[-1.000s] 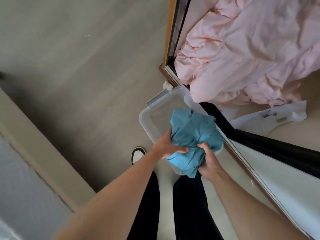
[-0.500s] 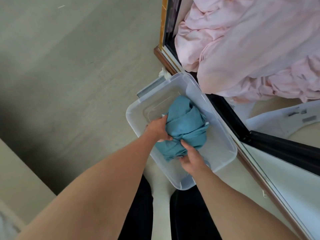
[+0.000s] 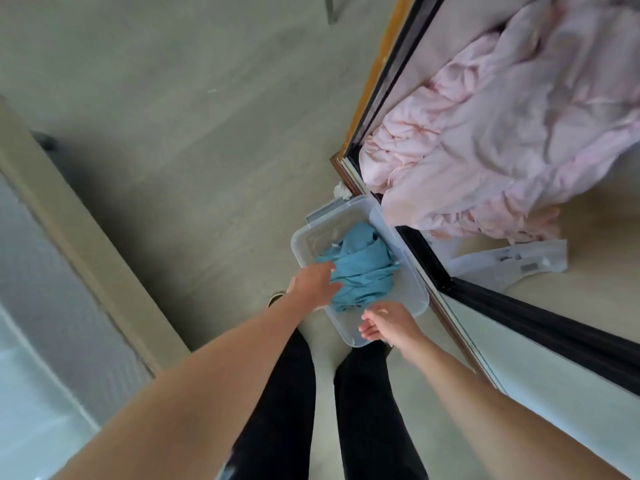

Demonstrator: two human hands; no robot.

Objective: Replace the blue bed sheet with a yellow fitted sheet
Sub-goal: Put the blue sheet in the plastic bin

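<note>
The blue bed sheet [image 3: 363,268] lies bunched inside a clear plastic bin [image 3: 412,292] on the floor beside the bed. My left hand [image 3: 313,284] hovers at the bin's left rim with fingers straight, its fingertips at the edge of the blue cloth. My right hand [image 3: 388,323] is over the bin's near end, fingers loosely spread, holding nothing. No yellow sheet is in view.
The bed frame [image 3: 377,81] with a bare mattress [image 3: 595,296] runs along the right. A crumpled pink cover [image 3: 502,133] lies on it, with a white plastic package [image 3: 512,263] beside it. My legs in black trousers [image 3: 287,410] stand at the bin. A wall ledge [image 3: 69,220] runs on the left.
Both hands lowered the blue sheet into the bin, then let go of it and drew back. The sheet now rests in the bin on its own.
</note>
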